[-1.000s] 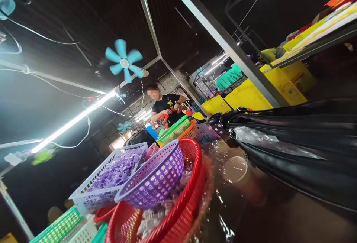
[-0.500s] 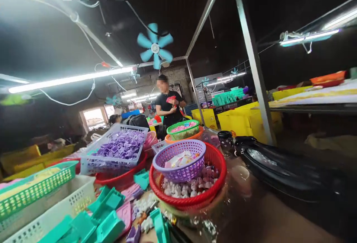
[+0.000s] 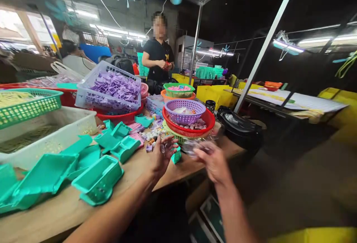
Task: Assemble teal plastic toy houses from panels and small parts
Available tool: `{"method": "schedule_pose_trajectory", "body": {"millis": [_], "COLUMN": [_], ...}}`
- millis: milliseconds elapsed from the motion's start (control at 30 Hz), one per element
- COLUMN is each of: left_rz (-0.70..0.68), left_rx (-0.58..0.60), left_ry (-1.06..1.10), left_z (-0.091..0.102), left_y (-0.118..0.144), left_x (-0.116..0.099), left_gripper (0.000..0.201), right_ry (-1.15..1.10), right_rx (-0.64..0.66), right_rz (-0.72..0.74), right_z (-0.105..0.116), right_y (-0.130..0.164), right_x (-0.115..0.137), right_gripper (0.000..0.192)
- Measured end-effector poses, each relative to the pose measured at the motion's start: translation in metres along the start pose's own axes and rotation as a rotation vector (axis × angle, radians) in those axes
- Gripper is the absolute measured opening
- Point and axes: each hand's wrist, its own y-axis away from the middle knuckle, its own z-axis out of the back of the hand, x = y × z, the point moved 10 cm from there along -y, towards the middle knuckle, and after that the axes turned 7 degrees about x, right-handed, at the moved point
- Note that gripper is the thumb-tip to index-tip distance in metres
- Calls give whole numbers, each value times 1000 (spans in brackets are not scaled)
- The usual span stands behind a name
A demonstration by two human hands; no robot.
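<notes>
My left hand point(image 3: 163, 154) is raised over the table edge with its palm turned up and its fingers apart. Just beyond its fingertips a small teal plastic piece point(image 3: 176, 155) stands on the wood. My right hand point(image 3: 211, 159), smeared by motion, pinches a crumpled piece of clear plastic film point(image 3: 192, 147). Behind the film is a red basket point(image 3: 209, 121) of small white and brownish pieces, with a purple basket point(image 3: 184, 118) resting in it. Small loose pieces point(image 3: 153, 135) lie left of the baskets.
Teal plastic trays point(image 3: 99, 178) lie along the table's front left. A white crate point(image 3: 80, 124) and a tilted crate of purple parts point(image 3: 113, 87) stand behind. A black bag point(image 3: 237, 124) sits right of the baskets. A co-worker point(image 3: 158, 53) stands across the table.
The view has tilted down and levelled, and both my forearms and hands now show. The co-worker's hands have dropped from chest to waist height.
</notes>
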Motion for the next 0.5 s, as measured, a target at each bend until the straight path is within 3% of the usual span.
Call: {"method": "schedule_pose_trajectory", "body": {"millis": [67,167,333,500], "left_rz": [-45,-131,-286,-419], "left_rx": [10,-9,-41,-128], "left_ry": [101,153,144,13], "left_z": [-2,12,37,46], "left_y": [0,-5,-41,-114], "left_x": [-18,-55,-111,-161], "left_gripper": [46,41,42,45], "right_ry": [-96,-112,-35,-58], "right_rx": [297,436,534,531], "right_rz": [-163,-217,-128,-57], "right_z": [-82,-162,-242,-303], "right_y": [-15,-38,-68,-130], "right_x": [-25,-39,-36,-24], "right_gripper": [46,50,43,36]}}
